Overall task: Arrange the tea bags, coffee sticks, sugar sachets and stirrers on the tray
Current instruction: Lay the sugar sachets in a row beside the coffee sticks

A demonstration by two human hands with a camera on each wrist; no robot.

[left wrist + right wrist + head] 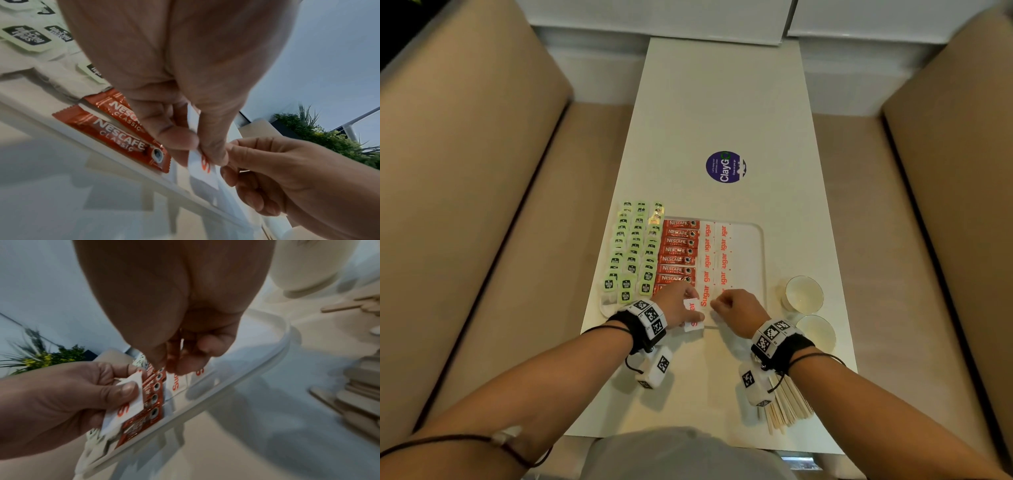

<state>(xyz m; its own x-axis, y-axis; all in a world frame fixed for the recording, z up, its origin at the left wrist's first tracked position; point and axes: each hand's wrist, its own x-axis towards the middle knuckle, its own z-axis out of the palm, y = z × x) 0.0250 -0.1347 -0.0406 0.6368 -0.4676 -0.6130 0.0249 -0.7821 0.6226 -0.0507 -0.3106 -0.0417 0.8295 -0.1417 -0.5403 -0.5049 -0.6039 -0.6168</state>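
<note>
A white tray (756, 240) holds three columns of green tea bags (633, 250), a column of red coffee sticks (678, 250) and two columns of sugar sachets (714, 253). My left hand (688, 305) hovers at the tray's near edge and grips a small stack of sugar sachets (693, 315) between thumb and fingers (179, 141). Just to its right, my right hand (719, 303) has its fingers curled and pinches one sugar sachet (198, 371) at the near end of the second sugar column. The wooden stirrers (787, 401) lie on the table under my right forearm.
Two white cups (803, 294) (816, 332) stand right of the tray. A purple round sticker (726, 167) lies on the table's far half. The tray's right third (748, 260) is bare. Beige bench seats flank the narrow white table (722, 102).
</note>
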